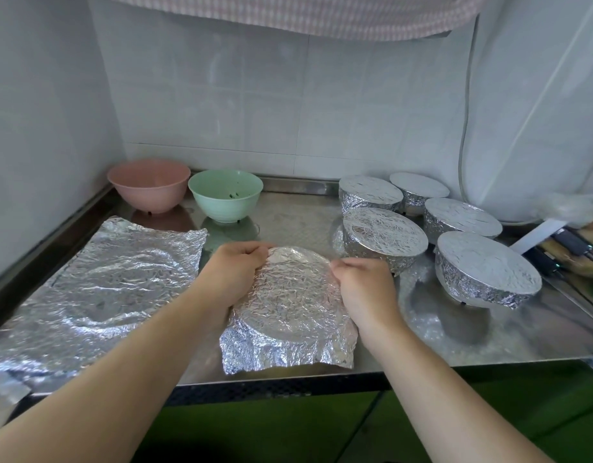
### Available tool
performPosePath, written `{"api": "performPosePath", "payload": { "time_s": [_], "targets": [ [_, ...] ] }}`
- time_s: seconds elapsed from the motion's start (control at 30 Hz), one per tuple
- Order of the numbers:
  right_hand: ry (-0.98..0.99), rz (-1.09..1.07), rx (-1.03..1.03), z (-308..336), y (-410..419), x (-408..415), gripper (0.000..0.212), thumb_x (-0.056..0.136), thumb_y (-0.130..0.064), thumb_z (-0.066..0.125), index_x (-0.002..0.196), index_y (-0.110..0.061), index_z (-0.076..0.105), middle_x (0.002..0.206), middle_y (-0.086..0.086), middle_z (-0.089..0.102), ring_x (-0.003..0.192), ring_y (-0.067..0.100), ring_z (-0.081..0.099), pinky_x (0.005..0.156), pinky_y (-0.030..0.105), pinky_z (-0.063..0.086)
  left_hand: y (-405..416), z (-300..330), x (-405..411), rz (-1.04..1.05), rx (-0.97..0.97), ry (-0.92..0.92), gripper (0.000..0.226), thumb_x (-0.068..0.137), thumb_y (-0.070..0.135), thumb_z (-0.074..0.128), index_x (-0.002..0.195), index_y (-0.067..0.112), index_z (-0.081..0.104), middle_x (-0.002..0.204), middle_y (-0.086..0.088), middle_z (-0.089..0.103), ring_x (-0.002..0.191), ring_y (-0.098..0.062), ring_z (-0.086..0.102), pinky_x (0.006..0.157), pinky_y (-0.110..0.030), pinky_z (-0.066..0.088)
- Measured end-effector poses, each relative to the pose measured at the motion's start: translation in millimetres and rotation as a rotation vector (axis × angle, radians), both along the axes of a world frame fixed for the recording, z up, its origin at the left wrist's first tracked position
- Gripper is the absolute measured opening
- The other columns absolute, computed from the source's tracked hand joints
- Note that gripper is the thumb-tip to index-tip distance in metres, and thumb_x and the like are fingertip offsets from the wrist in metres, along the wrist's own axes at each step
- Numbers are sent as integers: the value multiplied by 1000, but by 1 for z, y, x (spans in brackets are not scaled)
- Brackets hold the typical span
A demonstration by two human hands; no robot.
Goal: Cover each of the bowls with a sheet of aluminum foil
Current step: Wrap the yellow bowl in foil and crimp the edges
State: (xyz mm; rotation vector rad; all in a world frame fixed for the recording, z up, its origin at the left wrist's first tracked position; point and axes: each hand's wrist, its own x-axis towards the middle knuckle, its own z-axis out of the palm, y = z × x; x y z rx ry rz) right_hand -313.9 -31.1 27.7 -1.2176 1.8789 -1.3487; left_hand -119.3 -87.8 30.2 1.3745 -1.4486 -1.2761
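Observation:
A bowl draped in a crinkled foil sheet stands at the counter's front middle; the bowl itself is hidden under the foil. My left hand grips the foil at the bowl's left rim with curled fingers. My right hand grips the foil at the right rim the same way. The foil's front edge hangs loose and flared. A pink bowl and a green bowl stand uncovered at the back left. Loose foil sheets lie flat on the left.
Several foil-covered bowls are grouped at the back right of the steel counter. Dark gadgets and a white strip lie at the far right edge. A white cable hangs down the tiled wall.

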Motion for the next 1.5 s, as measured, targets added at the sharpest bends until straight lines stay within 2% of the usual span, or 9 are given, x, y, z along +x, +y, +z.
{"api": "performPosePath", "payload": {
  "time_s": [0.2, 0.3, 0.47, 0.67, 0.77, 1.13, 1.23, 1.37, 1.5],
  "targets": [
    [-191, -58, 71, 3, 4, 4, 32, 98, -13, 66, 68, -6, 58, 48, -2, 25, 54, 19, 22, 66, 35, 25, 3, 3, -2, 10, 23, -9, 23, 98, 41, 60, 96, 36, 82, 104, -27, 74, 79, -34, 69, 78, -39, 46],
    [-109, -10, 69, 6, 3, -1, 19, 96, -11, 66, 90, 2, 78, 65, 17, 67, 63, 39, 59, 69, 45, 52, 1, 2, -1, 2, 11, -7, 27, 104, 29, 57, 98, 37, 82, 102, -23, 76, 83, -28, 63, 81, -39, 44],
    [-84, 288, 142, 31, -9, -9, 35, 101, -5, 57, 125, -21, 78, 95, -27, 67, 76, -23, 59, 60, -2, 40, -1, 5, -3, -25, 51, 59, 34, 107, 12, 53, 109, 28, 83, 102, -4, 81, 99, -31, 76, 96, -43, 58],
    [23, 227, 180, 24, -23, 4, 45, 104, -32, 65, 120, 10, 67, 121, 31, 69, 103, 46, 71, 102, 53, 49, -3, 5, -3, -33, 40, -10, 26, 105, 22, 58, 101, 27, 84, 95, -6, 82, 98, -35, 76, 91, -43, 61],
    [29, 211, 179, 19, -26, 2, 47, 103, -32, 67, 121, 11, 67, 109, 31, 74, 87, 39, 71, 94, 48, 52, -1, 5, -4, -28, 44, 35, 25, 106, 20, 58, 102, 24, 83, 90, -1, 82, 83, -20, 79, 68, -23, 58],
    [16, 163, 136, 19, -19, 7, 47, 106, -28, 63, 121, 16, 62, 106, 37, 70, 85, 46, 69, 100, 60, 47, 58, -10, 0, 169, -114, 107, 37, 107, 38, 51, 143, 39, 60, 101, -5, 70, 93, -14, 64, 98, -46, 48],
    [32, 166, 137, 21, -15, 9, 47, 107, -28, 61, 121, 17, 62, 118, 42, 63, 104, 60, 63, 100, 61, 47, 63, -16, 1, 154, -164, 72, 47, 106, 53, 49, 150, 39, 52, 141, 17, 58, 134, -9, 51, 106, -31, 35],
    [18, 188, 141, 22, -14, 10, 47, 108, -28, 60, 127, 15, 60, 130, 38, 58, 121, 57, 55, 104, 60, 46, 68, -25, 13, -32, -204, -14, 94, 80, 85, 64, 158, 46, 31, 160, -5, 47, 146, -29, 46, 117, -48, 41],
    [37, 149, 106, 15, -17, 7, 34, 105, -24, 63, 105, 8, 75, 105, 28, 75, 92, 44, 72, 83, 47, 56, 68, -29, 27, -219, -245, -59, 143, 50, 88, 82, 165, 41, 12, 168, 23, 21, 152, 6, 18, 120, -29, 22]
  ]
}}
